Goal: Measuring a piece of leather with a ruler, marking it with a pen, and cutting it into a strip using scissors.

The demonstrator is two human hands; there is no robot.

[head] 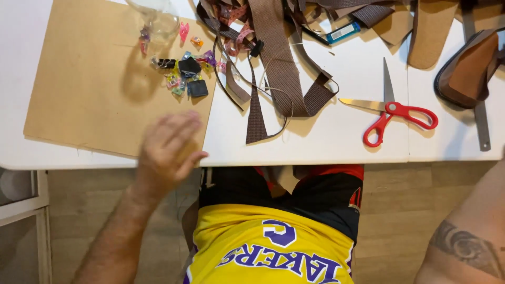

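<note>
- Surface, white, one: cutting and sorting look barely begun, nothing assembled.
- Cardboard sheet, one, lying left of the scissors, uncut.
- Webbing straps, a brown tangle, too knotted to count, above-left of the scissors.
- Left hand, fingers apart, empty, resting on the cardboard sheet's near edge; right hand out of view, only a forearm shows.
- Scissors, one red-handled pair, blades apart, untouched.
- Clips, a small coloured heap, uncountable, far left of the scissors.

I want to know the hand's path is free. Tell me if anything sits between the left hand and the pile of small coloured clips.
Nothing visible does. The left hand is over the near edge of the brown cardboard sheet, and only bare cardboard lies between it and the clips.
</note>
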